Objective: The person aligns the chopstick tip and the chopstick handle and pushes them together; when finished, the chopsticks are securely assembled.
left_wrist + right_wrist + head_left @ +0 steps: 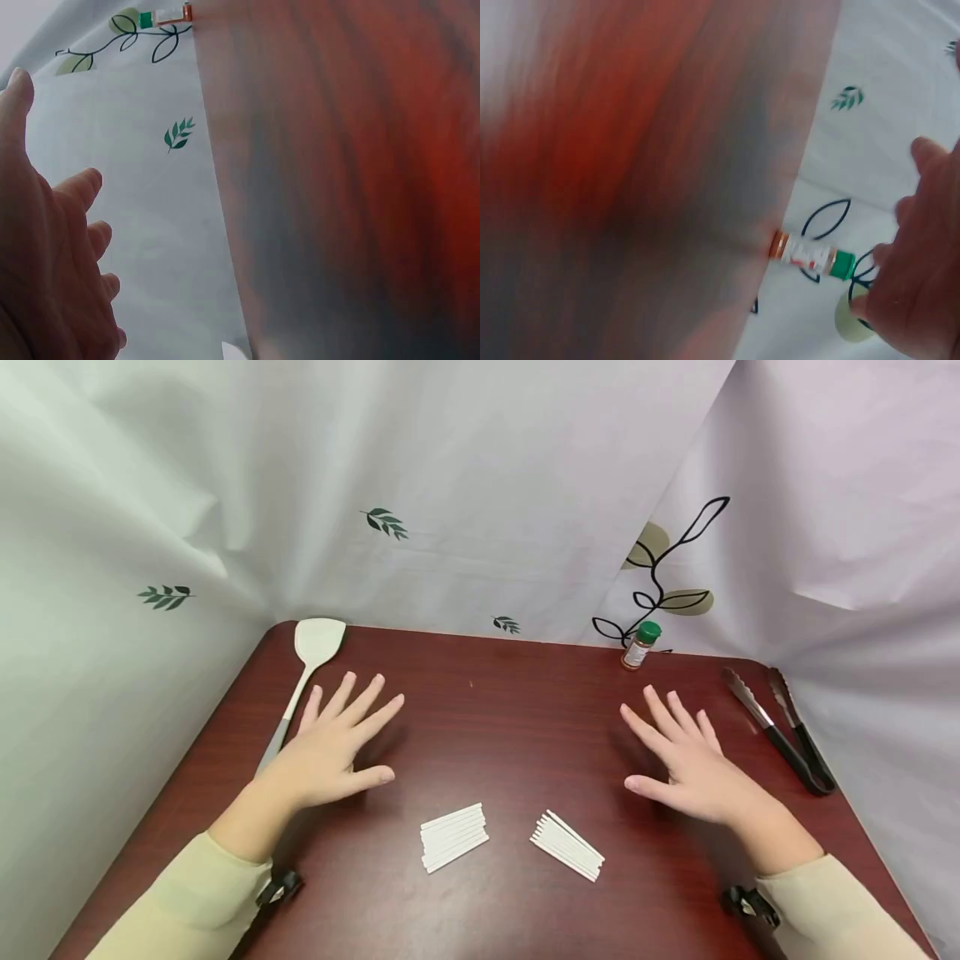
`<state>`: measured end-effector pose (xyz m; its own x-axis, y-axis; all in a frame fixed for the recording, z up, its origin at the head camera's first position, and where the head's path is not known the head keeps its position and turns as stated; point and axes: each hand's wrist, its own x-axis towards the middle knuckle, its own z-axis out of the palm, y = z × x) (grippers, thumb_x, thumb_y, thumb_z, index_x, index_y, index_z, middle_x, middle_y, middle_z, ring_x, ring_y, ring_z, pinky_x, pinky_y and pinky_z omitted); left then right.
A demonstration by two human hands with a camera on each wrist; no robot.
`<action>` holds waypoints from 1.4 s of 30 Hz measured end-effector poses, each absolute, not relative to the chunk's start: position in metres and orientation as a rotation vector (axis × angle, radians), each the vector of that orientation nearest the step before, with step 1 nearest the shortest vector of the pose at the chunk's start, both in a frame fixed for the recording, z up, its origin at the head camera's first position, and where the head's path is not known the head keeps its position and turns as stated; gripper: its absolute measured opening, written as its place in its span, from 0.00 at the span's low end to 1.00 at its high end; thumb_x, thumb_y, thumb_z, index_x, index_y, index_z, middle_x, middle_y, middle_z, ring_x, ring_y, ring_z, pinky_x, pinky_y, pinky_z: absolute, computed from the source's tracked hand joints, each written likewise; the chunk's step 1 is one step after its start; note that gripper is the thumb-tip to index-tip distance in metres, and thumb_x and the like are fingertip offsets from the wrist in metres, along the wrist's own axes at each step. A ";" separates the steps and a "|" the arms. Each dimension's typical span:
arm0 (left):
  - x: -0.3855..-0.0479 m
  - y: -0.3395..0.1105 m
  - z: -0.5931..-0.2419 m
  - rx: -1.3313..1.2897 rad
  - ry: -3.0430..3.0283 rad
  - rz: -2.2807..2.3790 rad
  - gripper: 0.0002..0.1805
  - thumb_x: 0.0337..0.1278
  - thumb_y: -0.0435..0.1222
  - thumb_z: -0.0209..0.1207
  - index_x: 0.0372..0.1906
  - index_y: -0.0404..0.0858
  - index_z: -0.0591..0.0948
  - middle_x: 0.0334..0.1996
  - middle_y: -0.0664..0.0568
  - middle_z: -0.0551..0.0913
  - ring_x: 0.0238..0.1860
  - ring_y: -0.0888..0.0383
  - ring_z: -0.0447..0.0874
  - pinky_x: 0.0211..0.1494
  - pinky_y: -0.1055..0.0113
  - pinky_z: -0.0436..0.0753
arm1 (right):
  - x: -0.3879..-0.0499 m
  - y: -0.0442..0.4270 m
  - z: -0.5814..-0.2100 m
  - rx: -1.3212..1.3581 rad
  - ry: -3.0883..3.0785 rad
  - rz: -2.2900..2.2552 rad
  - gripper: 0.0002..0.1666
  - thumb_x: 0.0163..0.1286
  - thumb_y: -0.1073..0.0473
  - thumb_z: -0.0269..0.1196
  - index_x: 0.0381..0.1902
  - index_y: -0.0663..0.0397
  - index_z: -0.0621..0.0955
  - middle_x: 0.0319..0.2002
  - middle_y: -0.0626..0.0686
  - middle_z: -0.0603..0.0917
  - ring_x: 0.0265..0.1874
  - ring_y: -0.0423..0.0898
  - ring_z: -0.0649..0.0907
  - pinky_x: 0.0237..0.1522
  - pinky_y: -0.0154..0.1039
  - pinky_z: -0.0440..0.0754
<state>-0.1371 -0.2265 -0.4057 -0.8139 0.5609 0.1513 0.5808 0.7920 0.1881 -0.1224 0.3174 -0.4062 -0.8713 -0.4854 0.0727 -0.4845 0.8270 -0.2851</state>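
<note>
Left hand (322, 760) and right hand (693, 768) both empty, fingers spread over worktop (510, 718). White sticks between them, nearer the wearer: left pile (453, 837), far ends rightward, closer to left hand; right pile (567, 846) mirrored, closer to right.

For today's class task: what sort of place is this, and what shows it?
Probably a screened-off work area, perhaps set up for an activity or filming: white leaf-printed sheeting rises behind and beside a dark red-brown wood-look table, on which two groups of thin white sticks are laid out.
</note>
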 end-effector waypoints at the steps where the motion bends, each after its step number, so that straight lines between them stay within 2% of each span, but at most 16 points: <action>1: -0.136 -0.225 -0.407 -0.932 -2.888 -0.363 0.54 0.62 0.62 0.67 0.88 0.56 0.54 0.87 0.47 0.44 0.85 0.34 0.33 0.75 0.22 0.37 | -0.121 0.316 -0.408 -0.769 2.980 -0.507 0.56 0.71 0.35 0.69 0.88 0.34 0.55 0.87 0.55 0.40 0.83 0.69 0.41 0.74 0.76 0.31; 4: -0.134 -0.220 -0.412 -0.962 -2.871 -0.389 0.53 0.62 0.61 0.68 0.87 0.55 0.58 0.87 0.46 0.47 0.85 0.34 0.39 0.75 0.23 0.42 | -0.115 0.308 -0.414 -0.707 2.934 -0.635 0.55 0.71 0.35 0.69 0.87 0.35 0.56 0.87 0.56 0.43 0.83 0.69 0.44 0.74 0.77 0.36; 7: -0.132 -0.215 -0.416 -0.991 -2.837 -0.439 0.49 0.62 0.59 0.68 0.85 0.53 0.63 0.86 0.45 0.54 0.84 0.34 0.46 0.75 0.24 0.48 | -0.109 0.298 -0.420 -0.706 2.928 -0.728 0.52 0.71 0.38 0.72 0.85 0.44 0.64 0.85 0.62 0.51 0.82 0.71 0.50 0.73 0.79 0.44; 11: -0.129 -0.207 -0.420 -1.033 -2.795 -0.557 0.43 0.63 0.57 0.68 0.80 0.47 0.72 0.81 0.42 0.65 0.81 0.34 0.58 0.75 0.27 0.57 | -0.102 0.284 -0.427 -0.760 2.937 -0.833 0.39 0.70 0.44 0.74 0.72 0.55 0.79 0.78 0.66 0.68 0.78 0.74 0.60 0.71 0.77 0.56; 14: -0.125 -0.200 -0.425 -1.046 -2.800 -0.627 0.38 0.65 0.58 0.67 0.74 0.43 0.78 0.77 0.41 0.71 0.77 0.36 0.68 0.73 0.33 0.66 | -0.095 0.275 -0.432 -0.795 2.930 -0.906 0.28 0.70 0.49 0.74 0.63 0.55 0.85 0.71 0.65 0.77 0.74 0.73 0.66 0.70 0.73 0.62; 16: -0.121 -0.195 -0.429 -1.042 -2.823 -0.656 0.36 0.67 0.58 0.66 0.71 0.41 0.81 0.75 0.42 0.74 0.74 0.39 0.72 0.73 0.37 0.70 | -0.092 0.269 -0.436 -0.810 2.930 -0.933 0.24 0.69 0.51 0.74 0.60 0.53 0.87 0.68 0.63 0.80 0.73 0.72 0.68 0.70 0.71 0.63; 20: -0.114 -0.185 -0.437 -1.036 -2.874 -0.678 0.33 0.70 0.60 0.63 0.67 0.41 0.84 0.72 0.45 0.78 0.73 0.45 0.75 0.73 0.43 0.73 | -0.087 0.260 -0.445 -0.841 2.983 -0.912 0.21 0.67 0.53 0.76 0.56 0.51 0.89 0.66 0.62 0.82 0.72 0.71 0.70 0.69 0.70 0.65; 27: -0.102 -0.166 -0.448 -1.080 -2.842 -0.727 0.26 0.73 0.54 0.63 0.61 0.40 0.87 0.65 0.47 0.83 0.69 0.43 0.79 0.72 0.45 0.75 | -0.079 0.246 -0.459 -0.871 3.036 -0.880 0.20 0.64 0.54 0.78 0.53 0.49 0.90 0.64 0.59 0.83 0.71 0.69 0.73 0.69 0.68 0.69; 31: -0.094 -0.154 -0.453 -1.033 -2.848 -0.734 0.23 0.70 0.51 0.66 0.58 0.40 0.88 0.64 0.47 0.85 0.70 0.41 0.77 0.72 0.41 0.73 | -0.071 0.234 -0.465 -0.817 3.064 -0.995 0.19 0.62 0.55 0.79 0.51 0.48 0.91 0.62 0.58 0.85 0.70 0.69 0.74 0.66 0.73 0.66; 37: -0.077 -0.140 -0.462 -0.855 -2.855 -0.842 0.22 0.61 0.47 0.72 0.56 0.41 0.90 0.65 0.47 0.84 0.75 0.38 0.71 0.75 0.35 0.65 | -0.058 0.217 -0.474 -0.620 3.061 -1.196 0.18 0.60 0.56 0.80 0.49 0.42 0.92 0.65 0.58 0.83 0.73 0.69 0.71 0.67 0.75 0.58; 42: -0.066 -0.133 -0.472 -0.806 -2.748 -0.909 0.21 0.55 0.43 0.75 0.53 0.41 0.91 0.65 0.45 0.84 0.75 0.37 0.71 0.75 0.33 0.64 | -0.051 0.211 -0.478 -0.618 3.065 -1.230 0.17 0.58 0.57 0.81 0.47 0.38 0.93 0.65 0.56 0.83 0.73 0.69 0.70 0.66 0.76 0.57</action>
<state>-0.0664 -0.1333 -0.4716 -0.8474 0.4468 0.2868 0.5297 0.6745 0.5143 -0.0506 0.2115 -0.4777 -0.9095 -0.2525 0.3304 -0.4108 0.6682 -0.6203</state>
